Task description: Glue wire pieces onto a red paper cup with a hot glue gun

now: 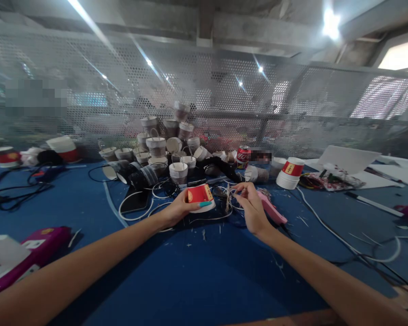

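Observation:
A red paper cup point(200, 194) with yellow markings and a white rim lies tilted in my left hand point(177, 208), whose fingers wrap round it. A teal thumbnail shows against its side. To the right of the cup my right hand point(250, 206) is raised with thumb and fingers pinched together. A thin beige string point(228, 201) runs close to those fingertips, but what they hold is too small to make out. Just beside the right wrist lies a pink glue gun point(272, 207). White cords and a dark phone point(135, 200) lie left of the cup.
Behind my hands stands a pile of wrapped cups with handles point(156, 147). A red soda can point(243, 156) and a stack of paper cups point(290, 173) stand to the right. A purple tissue box point(46, 244) is at the left. Cables cross the blue table point(197, 280).

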A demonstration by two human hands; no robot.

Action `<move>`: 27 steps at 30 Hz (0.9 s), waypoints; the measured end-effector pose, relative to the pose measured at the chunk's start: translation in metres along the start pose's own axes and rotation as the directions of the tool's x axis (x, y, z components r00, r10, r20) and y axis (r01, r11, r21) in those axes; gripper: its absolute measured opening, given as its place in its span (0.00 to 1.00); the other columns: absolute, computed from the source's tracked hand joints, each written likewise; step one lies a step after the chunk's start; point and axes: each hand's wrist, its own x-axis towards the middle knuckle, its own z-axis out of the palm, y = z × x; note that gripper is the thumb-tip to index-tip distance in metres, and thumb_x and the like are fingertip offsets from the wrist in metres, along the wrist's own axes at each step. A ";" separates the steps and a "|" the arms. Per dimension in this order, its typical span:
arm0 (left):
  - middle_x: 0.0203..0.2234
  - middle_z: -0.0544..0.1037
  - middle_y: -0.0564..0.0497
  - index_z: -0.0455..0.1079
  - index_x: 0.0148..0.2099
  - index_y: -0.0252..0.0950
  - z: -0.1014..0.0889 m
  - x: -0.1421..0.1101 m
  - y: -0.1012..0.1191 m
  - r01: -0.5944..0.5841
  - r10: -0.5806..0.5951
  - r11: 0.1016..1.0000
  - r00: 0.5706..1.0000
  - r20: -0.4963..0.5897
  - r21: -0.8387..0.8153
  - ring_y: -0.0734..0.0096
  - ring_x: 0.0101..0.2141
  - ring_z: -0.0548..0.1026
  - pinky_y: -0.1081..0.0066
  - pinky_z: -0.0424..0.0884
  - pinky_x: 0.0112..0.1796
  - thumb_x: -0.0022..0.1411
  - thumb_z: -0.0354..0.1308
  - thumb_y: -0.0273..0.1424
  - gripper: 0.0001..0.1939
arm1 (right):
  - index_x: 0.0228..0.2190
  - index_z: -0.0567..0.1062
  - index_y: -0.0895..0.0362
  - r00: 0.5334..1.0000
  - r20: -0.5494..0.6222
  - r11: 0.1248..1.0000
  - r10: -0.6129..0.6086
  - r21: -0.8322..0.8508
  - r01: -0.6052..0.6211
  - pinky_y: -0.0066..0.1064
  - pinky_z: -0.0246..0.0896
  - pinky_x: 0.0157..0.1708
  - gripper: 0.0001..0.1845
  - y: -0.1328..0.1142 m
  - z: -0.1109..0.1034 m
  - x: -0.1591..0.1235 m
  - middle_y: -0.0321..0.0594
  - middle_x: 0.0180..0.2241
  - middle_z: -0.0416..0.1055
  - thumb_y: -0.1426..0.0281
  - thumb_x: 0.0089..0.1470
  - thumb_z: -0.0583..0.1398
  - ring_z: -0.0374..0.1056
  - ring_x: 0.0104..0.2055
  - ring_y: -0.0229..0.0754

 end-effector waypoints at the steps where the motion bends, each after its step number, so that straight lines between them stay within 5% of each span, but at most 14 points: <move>1: 0.39 0.76 0.42 0.64 0.46 0.30 0.000 0.000 0.000 -0.007 0.007 1.000 1.000 0.010 -0.003 0.59 0.39 0.74 0.58 0.63 0.48 0.33 0.70 0.28 0.34 | 0.34 0.63 0.55 0.999 0.002 0.999 -0.043 0.004 0.043 0.34 0.53 0.37 0.08 -0.001 -0.001 -0.001 0.40 0.39 0.64 0.72 0.47 0.52 0.57 0.34 0.40; 6: 0.43 0.74 0.42 0.65 0.47 0.32 -0.002 0.002 -0.001 -0.038 0.040 0.999 0.998 0.055 -0.038 0.58 0.43 0.72 0.58 0.60 0.50 0.38 0.68 0.27 0.30 | 0.37 0.65 0.54 0.928 0.291 0.973 -0.232 0.077 0.219 0.38 0.50 0.46 0.13 -0.018 -0.004 -0.007 0.40 0.48 0.64 0.74 0.46 0.53 0.56 0.46 0.44; 11: 0.42 0.75 0.45 0.65 0.47 0.34 -0.006 0.002 -0.002 0.015 -0.010 0.999 0.993 0.115 -0.041 0.60 0.43 0.72 0.59 0.59 0.51 0.40 0.66 0.24 0.29 | 0.39 0.66 0.53 0.847 0.497 0.979 -0.191 0.033 0.202 0.43 0.46 0.49 0.12 -0.024 -0.003 -0.010 0.38 0.53 0.63 0.72 0.49 0.53 0.53 0.49 0.46; 27: 0.41 0.77 0.45 0.66 0.47 0.33 -0.008 0.004 -0.001 -0.028 0.051 0.995 0.968 0.244 -0.100 0.64 0.40 0.74 0.66 0.64 0.45 0.41 0.63 0.20 0.27 | 0.33 0.63 0.53 0.931 0.364 0.955 -0.037 0.286 -0.074 0.40 0.48 0.46 0.12 -0.013 0.005 -0.004 0.38 0.50 0.65 0.76 0.42 0.51 0.56 0.50 0.45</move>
